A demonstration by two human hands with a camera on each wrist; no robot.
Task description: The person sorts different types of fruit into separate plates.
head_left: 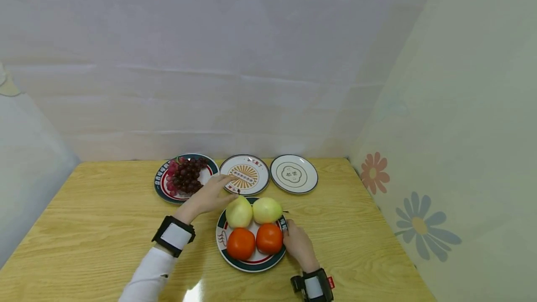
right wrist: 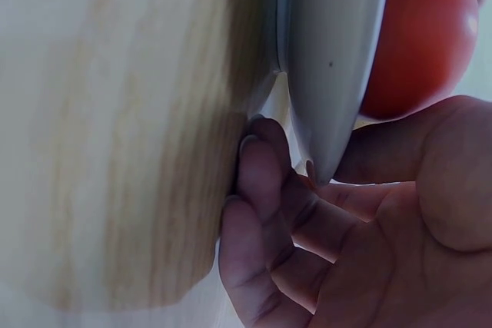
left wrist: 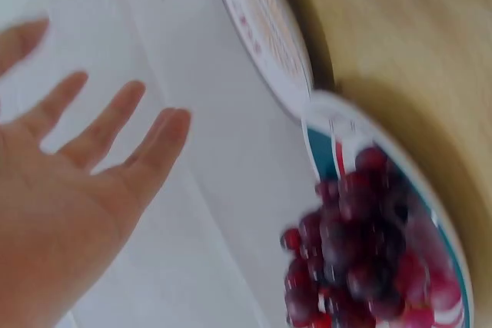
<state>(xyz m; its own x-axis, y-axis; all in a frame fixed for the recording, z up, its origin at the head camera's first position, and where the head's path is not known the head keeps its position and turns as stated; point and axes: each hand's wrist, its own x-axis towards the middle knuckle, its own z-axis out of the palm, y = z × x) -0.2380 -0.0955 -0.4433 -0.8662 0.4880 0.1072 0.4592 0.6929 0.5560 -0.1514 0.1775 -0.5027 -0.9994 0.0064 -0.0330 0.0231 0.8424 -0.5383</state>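
Observation:
A round plate with a dark rim (head_left: 251,268) bears two yellow-green pears (head_left: 239,212) at its far side and two red tomatoes (head_left: 241,243) at its near side. My right hand (head_left: 299,244) grips the plate's right edge. In the right wrist view the thumb lies over the rim beside a tomato (right wrist: 421,36), and the curled fingers (right wrist: 260,170) are under the plate's white underside (right wrist: 330,59). My left hand (head_left: 211,195) reaches over the table near the left pear, fingers spread and holding nothing; its palm (left wrist: 61,213) shows in the left wrist view.
Behind stand three plates along the cloth wall: a dark-rimmed oval plate (head_left: 158,184) with dark and pink grapes (head_left: 186,175), a plate with an orange sunburst (head_left: 261,171), and a white plate with a small emblem (head_left: 308,178). A flowered panel (head_left: 474,176) borders the wooden table (head_left: 96,227) at right.

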